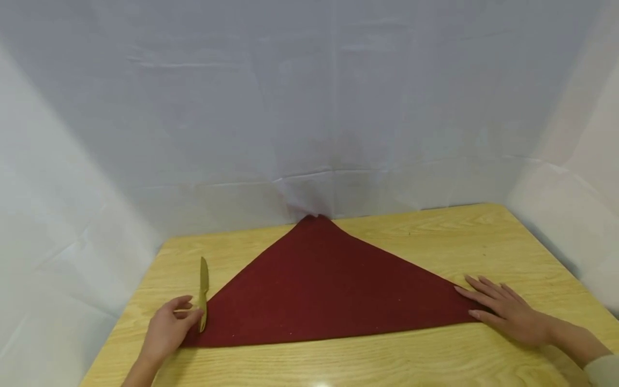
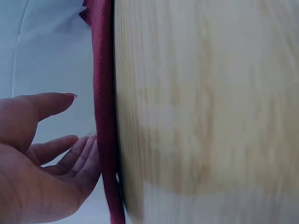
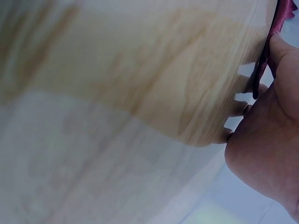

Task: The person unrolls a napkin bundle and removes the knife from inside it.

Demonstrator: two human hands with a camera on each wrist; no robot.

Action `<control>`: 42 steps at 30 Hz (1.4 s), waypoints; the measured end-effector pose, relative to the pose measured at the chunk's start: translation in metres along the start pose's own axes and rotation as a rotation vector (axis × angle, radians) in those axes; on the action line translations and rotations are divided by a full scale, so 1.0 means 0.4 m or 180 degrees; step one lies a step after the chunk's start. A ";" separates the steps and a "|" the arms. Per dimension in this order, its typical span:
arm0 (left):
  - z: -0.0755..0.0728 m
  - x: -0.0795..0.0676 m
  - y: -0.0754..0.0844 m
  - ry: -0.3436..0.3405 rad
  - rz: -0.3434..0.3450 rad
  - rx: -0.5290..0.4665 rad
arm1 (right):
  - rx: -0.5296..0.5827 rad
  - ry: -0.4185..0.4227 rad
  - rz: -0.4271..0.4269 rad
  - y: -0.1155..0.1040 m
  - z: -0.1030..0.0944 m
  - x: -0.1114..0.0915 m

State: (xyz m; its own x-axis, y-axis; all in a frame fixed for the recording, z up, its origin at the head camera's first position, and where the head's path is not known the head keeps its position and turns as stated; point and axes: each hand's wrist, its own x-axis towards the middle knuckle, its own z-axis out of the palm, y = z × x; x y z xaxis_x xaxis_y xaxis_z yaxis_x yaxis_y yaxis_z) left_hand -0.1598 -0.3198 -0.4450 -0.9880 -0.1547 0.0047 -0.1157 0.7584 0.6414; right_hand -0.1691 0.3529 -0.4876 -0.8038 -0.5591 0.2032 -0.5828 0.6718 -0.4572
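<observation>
A dark red cloth [image 1: 319, 290], folded to a triangle, lies on the wooden table with its point toward the back wall. Near its left corner is a gold table knife [image 1: 203, 285], blade pointing away, its handle overlapping the cloth's edge. My left hand [image 1: 166, 328] is at this corner, thumb tip right by the knife handle. In the left wrist view the thumb stands apart from the loosely bent fingers, whose tips meet the cloth edge [image 2: 105, 93]. With fingers spread, my right hand [image 1: 515, 317] rests on the cloth's right corner; its thumb lies along the cloth edge [image 3: 275, 32].
The light wooden table [image 1: 338, 365] extends past the cloth on all sides but the back. A pale sheet [image 1: 309, 107] hangs behind the table, with further pale sheets to the left [image 1: 53, 215] and right [image 1: 580, 161]. The cloth's tip reaches the back sheet.
</observation>
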 end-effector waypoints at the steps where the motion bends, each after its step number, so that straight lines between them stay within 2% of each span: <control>1: 0.003 0.001 -0.001 -0.0031 -0.0030 -0.0026 | -0.0002 -0.0005 -0.0004 -0.001 -0.001 0.001; 7: 0.011 0.010 -0.003 -0.0158 -0.0132 -0.0113 | -0.0027 -0.0019 -0.0013 -0.001 -0.004 0.003; 14: 0.018 0.024 -0.012 -0.0104 -0.0026 0.0085 | 0.0025 -0.0053 0.0017 -0.001 -0.005 0.003; 25: 0.009 0.035 -0.012 -0.0172 0.0152 0.0264 | 0.0044 -0.0051 0.0025 -0.005 -0.007 0.003; 34: -0.004 0.050 -0.002 -0.0224 0.0348 0.0758 | 0.0082 -0.0040 0.0038 -0.007 -0.003 0.005; 42: -0.007 0.069 0.000 -0.0253 0.0272 0.0615 | 0.0099 -0.0064 0.0048 -0.003 -0.002 0.001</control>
State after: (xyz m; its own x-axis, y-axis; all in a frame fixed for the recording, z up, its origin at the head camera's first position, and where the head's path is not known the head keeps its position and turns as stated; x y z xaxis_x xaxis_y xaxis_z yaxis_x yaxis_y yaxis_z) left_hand -0.1869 -0.3258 -0.4427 -0.9991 -0.0401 -0.0127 -0.0413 0.8749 0.4825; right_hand -0.1688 0.3521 -0.4860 -0.8097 -0.5589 0.1789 -0.5665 0.6649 -0.4868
